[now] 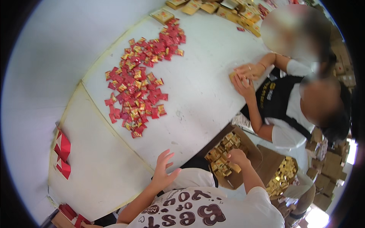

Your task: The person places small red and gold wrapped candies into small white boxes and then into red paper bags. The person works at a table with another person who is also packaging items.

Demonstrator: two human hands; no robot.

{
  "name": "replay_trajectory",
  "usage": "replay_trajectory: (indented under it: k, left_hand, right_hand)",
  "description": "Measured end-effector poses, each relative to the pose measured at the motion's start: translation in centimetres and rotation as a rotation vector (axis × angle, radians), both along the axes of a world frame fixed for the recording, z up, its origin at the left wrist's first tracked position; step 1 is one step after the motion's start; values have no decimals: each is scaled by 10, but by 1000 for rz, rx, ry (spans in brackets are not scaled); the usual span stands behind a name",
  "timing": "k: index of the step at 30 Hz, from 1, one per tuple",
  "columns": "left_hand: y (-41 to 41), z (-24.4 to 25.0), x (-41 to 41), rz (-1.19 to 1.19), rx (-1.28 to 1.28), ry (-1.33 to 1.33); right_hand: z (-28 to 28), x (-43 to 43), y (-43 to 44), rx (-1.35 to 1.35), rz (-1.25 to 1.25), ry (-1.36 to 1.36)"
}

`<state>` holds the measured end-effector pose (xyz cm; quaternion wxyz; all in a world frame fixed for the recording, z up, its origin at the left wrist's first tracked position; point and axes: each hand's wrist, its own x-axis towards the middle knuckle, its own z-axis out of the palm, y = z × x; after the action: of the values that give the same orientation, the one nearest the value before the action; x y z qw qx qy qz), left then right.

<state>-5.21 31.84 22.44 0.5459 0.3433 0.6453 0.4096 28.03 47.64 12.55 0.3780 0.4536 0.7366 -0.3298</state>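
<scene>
My left hand (165, 171) hovers over the near edge of the white table (196, 114), fingers apart, with nothing in it. My right hand (238, 158) is above an open cardboard box (251, 145) beside the table, closed around part of a small gold box (235, 168). Many similar small gold boxes (219, 164) lie loose inside that cardboard box. Farther up the table spreads a long heap of small red and gold wrapped packets (137, 91). How my right fingers grip the small box is partly hidden by the back of the hand.
A co-worker in a black apron (276, 97) presses both hands on a small gold box at the table's right edge. Gold cartons (191, 7) line the far edge. Folded red paper items (62, 148) lie at left. Another box of gold pieces (282, 173) stands at right.
</scene>
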Motion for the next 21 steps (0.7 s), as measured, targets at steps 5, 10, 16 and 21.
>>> replay_trajectory:
  k: [5,10,16,21]
  left_hand:
    - [-4,-22,-24,173,-110,-70]
    - [22,-25,-43,262,-139,-157]
    - [36,-39,-96,468,-161,-136]
    - [60,-43,-137,674,-81,-181]
  right_hand:
    - [28,-208,146,501,-479,871]
    - [-10,-402,345,1018,-309,1102]
    - [-13,-526,417,990,-305,510]
    - [1,-511,328,1197,-297,881]
